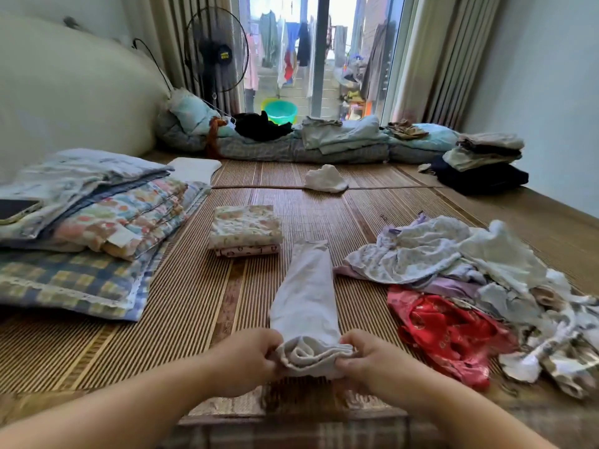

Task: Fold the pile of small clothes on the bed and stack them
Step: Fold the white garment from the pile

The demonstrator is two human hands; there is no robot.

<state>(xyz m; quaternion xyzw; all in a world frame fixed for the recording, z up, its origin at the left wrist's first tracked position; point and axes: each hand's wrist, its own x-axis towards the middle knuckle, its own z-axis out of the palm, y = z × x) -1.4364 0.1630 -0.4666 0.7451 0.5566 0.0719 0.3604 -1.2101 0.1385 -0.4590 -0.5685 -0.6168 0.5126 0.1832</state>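
1. The left grip [246, 361] is clamped on the near left corner of a white garment [304, 296], fingers curled and pinching the cloth. The right grip [366, 364] pinches the near right corner the same way.
2. At the far left, a heap of bedding [90, 222] carries a phone [16, 209]; neither is part of the job.
3. A small stack [244, 230] of two folded pieces sits on the mat [162, 319], just beside the garment's far end.
4. The garment lies on the mat as a long narrow strip, already folded lengthwise and running away from the person. Its near end is bunched between the two grips.
5. The pile [470, 286] of unfolded clothes sprawls to the right, close beside the strip.
6. The step in hand looks like the crosswise fold. The next move calls for carrying the near end over toward the far end with both corners level, then setting the bundle on the stack. Most of the pile is not yet folded.
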